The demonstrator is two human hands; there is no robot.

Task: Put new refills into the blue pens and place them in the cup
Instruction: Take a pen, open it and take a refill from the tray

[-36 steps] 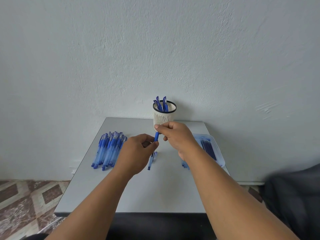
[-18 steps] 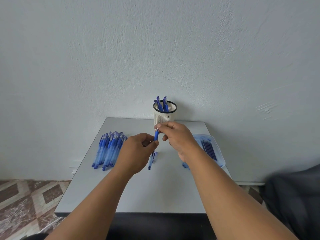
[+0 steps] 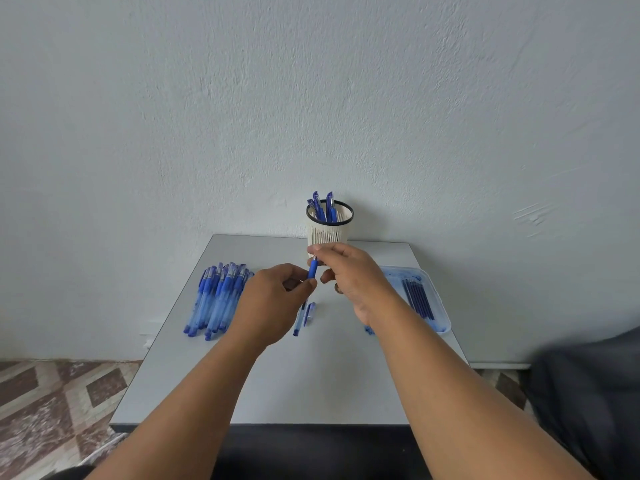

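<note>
Left hand [image 3: 273,301] and right hand [image 3: 349,271] both pinch one blue pen [image 3: 312,270] above the tabletop [image 3: 311,386] | cup [image 3: 329,230] just behind | pen pile [image 3: 218,299] left | refill tray [image 3: 429,299] right

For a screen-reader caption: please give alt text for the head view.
Two hands hold a blue pen part over a grey table: left hand below, right hand pinching its top. Behind stands a white cup of pens, with a pen pile left and refill tray right.
</note>
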